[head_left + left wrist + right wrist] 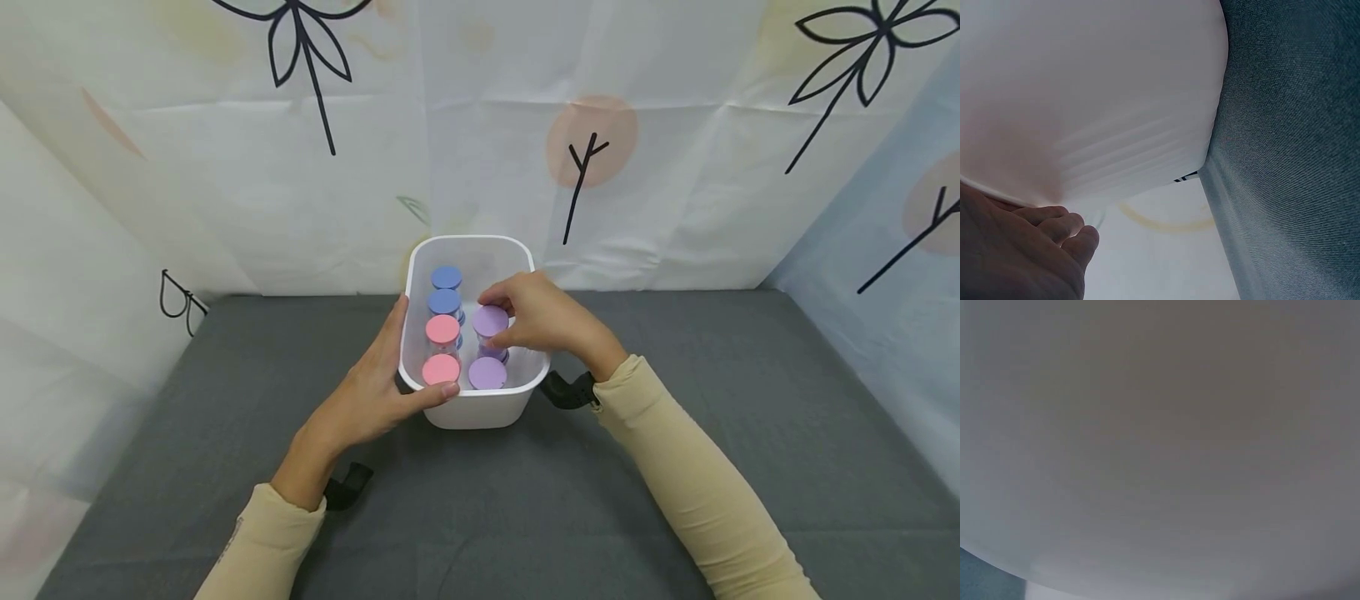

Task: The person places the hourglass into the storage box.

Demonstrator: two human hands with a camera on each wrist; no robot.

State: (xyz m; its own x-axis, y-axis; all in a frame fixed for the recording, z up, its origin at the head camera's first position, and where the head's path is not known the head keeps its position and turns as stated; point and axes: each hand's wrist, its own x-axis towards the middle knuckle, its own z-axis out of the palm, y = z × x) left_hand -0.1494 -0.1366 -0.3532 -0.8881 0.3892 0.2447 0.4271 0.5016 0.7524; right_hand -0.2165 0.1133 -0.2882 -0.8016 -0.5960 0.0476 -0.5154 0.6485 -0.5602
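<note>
A white plastic bin (480, 410) stands on the dark grey cloth. My left hand (367, 396) holds its near left corner, thumb over the front rim and fingers along the left side. In the left wrist view, fingertips (1082, 244) lie against the bin's outer wall (1116, 112). Inside the bin, my right hand (551, 312) pinches a small clear jar with a purple lid (491, 320) between thumb and fingers. Another purple-lidded jar (487, 374) stands nearer the front. Along the left are pink-lidded jars (442, 329) and blue-lidded jars (444, 301). The bin wall (1160, 456) fills the right wrist view.
Dark grey cloth (675, 400) covers the table around the bin. A white printed curtain (480, 150) hangs behind the table's back edge, close to the bin. Pale fabric walls (90, 317) close off both sides. Black straps (348, 486) are on both wrists.
</note>
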